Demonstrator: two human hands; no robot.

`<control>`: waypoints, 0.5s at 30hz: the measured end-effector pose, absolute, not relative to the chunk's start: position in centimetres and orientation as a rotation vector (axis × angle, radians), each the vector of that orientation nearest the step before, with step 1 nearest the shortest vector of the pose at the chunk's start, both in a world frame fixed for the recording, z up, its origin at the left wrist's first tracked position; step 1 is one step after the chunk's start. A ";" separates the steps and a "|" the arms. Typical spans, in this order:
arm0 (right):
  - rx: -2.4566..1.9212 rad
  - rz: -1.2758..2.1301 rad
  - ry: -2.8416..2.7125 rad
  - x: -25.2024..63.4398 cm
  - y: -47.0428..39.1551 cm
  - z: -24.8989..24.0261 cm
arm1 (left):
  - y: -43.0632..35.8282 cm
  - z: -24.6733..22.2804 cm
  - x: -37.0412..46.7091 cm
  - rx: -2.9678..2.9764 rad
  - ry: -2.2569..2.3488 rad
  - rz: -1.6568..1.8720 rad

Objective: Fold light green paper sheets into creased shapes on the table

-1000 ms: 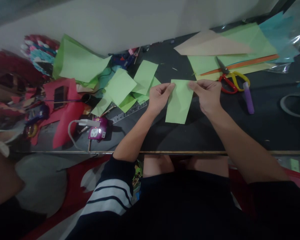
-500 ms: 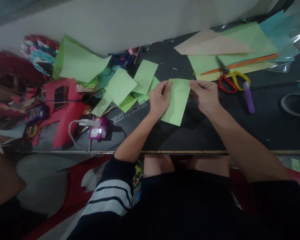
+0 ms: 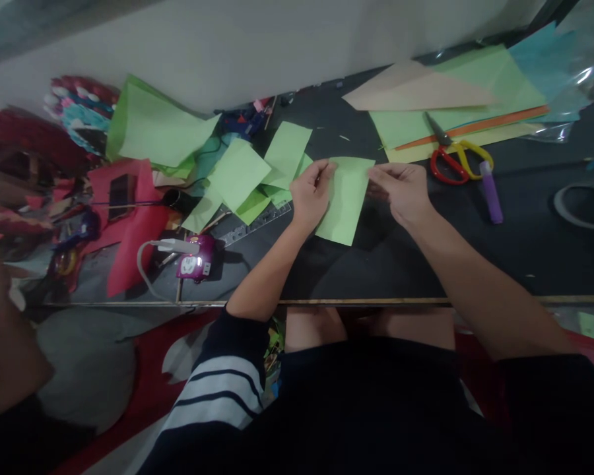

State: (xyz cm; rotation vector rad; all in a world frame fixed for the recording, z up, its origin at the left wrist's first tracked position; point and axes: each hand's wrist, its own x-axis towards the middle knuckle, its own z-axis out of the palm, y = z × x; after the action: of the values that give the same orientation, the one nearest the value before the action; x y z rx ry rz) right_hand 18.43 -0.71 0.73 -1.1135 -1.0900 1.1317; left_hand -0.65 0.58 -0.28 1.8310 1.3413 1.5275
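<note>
1. Currently, clear plastic (image 3: 554, 134) lies at the far right beside blue sheets (image 3: 549, 79); whether it encloses them cannot be told.
2. At left sits a dark cylinder (image 3: 175, 199), its inside too dim to read.
3. The left hand (image 3: 309, 194) grips the left edge of a pale green slip (image 3: 349, 204); the right hand (image 3: 406, 191) pinches it near the upper right corner.
4. The slip is between both hands, over the dark surface (image 3: 376, 270), with scissors (image 3: 448, 140) to its right.
5. Compared with one second ago, the slip has shifted left, its lower end slanting more leftward; the scissors lie as before.
</note>
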 end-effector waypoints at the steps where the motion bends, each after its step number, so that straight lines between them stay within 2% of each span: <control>1: -1.106 1.110 -1.093 18.4 -0.7 0.7 | 0.6 -0.4 -0.7 1.833 1.327 1.529; 6: -1.113 0.990 -1.122 18.6 -0.1 0.2 | 1.8 -0.6 -1.3 1.848 1.300 1.471; 10: -1.148 0.945 -1.187 18.7 0.1 0.2 | 3.0 1.2 -1.4 2.087 1.208 1.383; 15: -1.135 0.937 -1.259 18.3 -0.4 0.8 | 3.2 4.3 1.0 2.408 1.150 0.919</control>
State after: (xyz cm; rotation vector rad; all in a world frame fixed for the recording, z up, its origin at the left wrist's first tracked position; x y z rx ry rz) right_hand 18.35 -0.35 0.85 -1.1350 -1.2585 0.9370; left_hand 1.02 3.23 4.32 2.4081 1.1504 0.9193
